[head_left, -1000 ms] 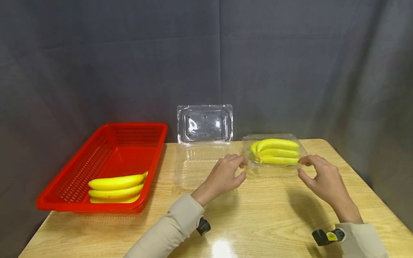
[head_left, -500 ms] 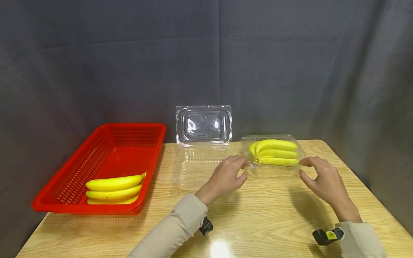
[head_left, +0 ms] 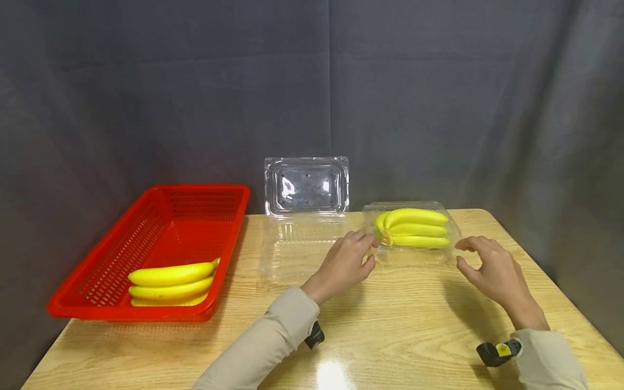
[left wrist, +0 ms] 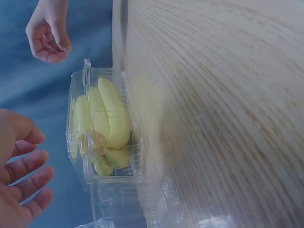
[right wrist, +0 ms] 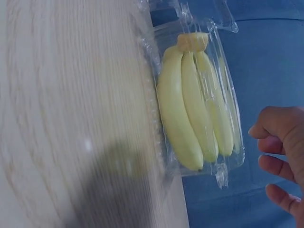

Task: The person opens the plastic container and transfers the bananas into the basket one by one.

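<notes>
A bunch of yellow bananas (head_left: 418,229) lies inside a clear plastic clamshell box (head_left: 450,216) at the back right of the table; its lid is down. My left hand (head_left: 343,265) hovers by the box's near left corner, fingers loosely bent and holding nothing. Off the near right corner, my right hand (head_left: 494,268) hangs with thumb and fingers apart, also holding nothing. Both wrist views show a gap between each hand and the box. In the left wrist view the bananas (left wrist: 111,114) show through the clear side, and in the right wrist view their stem end (right wrist: 192,42) is visible.
A second clear clamshell box (head_left: 307,187) stands with its lid upright, left of the banana box. At the left is a red perforated basket (head_left: 234,238) with another bunch of bananas (head_left: 173,274) in it. A dark grey curtain (head_left: 312,81) hangs behind the wooden table (head_left: 390,336).
My right hand has drawn slightly to the right, away from the box. The left hand has shifted a touch rightward. Boxes, basket and bananas stay put, apart from a slight shift of the view.
</notes>
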### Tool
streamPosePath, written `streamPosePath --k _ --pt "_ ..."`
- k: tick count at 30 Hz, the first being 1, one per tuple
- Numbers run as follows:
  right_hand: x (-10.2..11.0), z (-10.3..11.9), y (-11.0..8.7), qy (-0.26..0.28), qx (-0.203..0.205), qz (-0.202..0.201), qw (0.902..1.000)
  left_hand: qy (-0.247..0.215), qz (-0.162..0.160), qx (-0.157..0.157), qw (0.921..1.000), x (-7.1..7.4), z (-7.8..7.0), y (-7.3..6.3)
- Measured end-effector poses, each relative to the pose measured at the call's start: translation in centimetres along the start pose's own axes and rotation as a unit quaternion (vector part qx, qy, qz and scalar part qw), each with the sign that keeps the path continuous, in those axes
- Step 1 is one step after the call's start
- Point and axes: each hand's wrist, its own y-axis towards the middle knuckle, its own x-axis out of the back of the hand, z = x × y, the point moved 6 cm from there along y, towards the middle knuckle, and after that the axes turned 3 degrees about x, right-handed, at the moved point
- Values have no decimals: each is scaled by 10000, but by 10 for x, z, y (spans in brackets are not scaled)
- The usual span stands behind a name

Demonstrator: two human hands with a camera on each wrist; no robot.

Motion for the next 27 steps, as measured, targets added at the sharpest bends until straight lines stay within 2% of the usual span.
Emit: streamPosePath --k 10,16,27 --pt "1 -9 -4 -23 -57 105 9999 316 294 -21 9991 -11 -4 5" --pt "2 -14 -2 -50 89 82 9999 433 361 -70 9984 -17 -8 8" --pt "0 -24 -4 -89 -31 192 9998 581 517 -187 9968 -24 -10 16"
